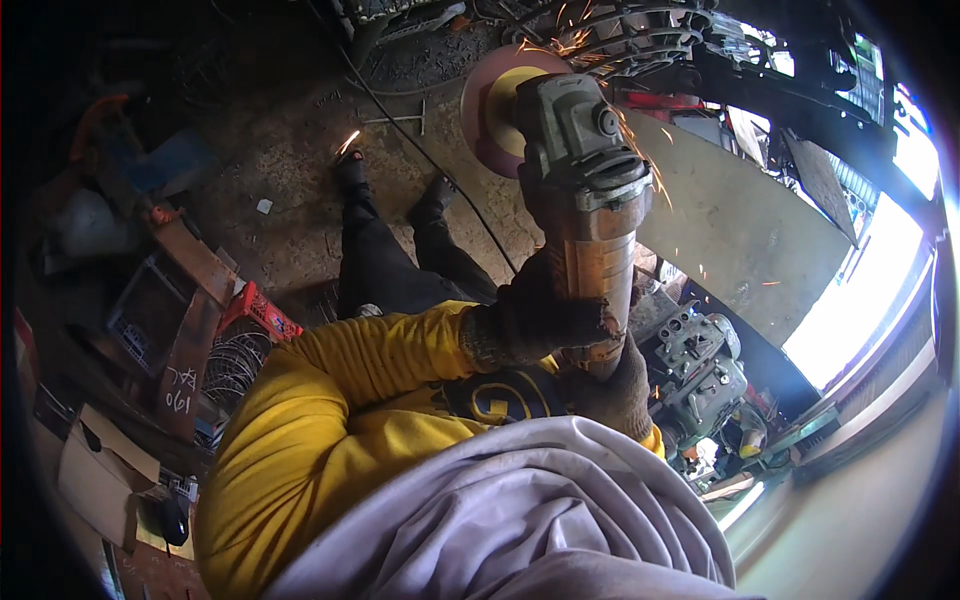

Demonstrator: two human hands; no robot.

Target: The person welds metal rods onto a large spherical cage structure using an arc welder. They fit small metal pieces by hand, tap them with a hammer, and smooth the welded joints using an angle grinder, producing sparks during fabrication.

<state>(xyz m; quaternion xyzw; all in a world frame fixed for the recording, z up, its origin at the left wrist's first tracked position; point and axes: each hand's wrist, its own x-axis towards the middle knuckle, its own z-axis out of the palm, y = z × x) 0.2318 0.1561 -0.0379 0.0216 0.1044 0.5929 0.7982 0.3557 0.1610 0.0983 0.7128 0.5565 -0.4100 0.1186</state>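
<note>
A large angle grinder (592, 215) is held up in front of my chest, its gear head pointing away from me. My left hand (535, 318), in a dark work glove, is closed around its orange-brown body. Just below, my right hand (622, 392), in a brownish glove, grips the rear of the grinder and is partly hidden by it. The reddish disc (488, 125) with a yellow centre stands to the left of the head. Bright sparks (570, 38) fly at its upper edge, beside curved metal bars (640, 45). The exact contact point is hidden.
A black cable (410, 140) crosses the floor near my feet. To the right lean a broad flat panel (745, 235) and a greenish machine part (700, 375). On the left are a red crate (262, 312), coiled wire (235, 370) and a cardboard box (100, 475).
</note>
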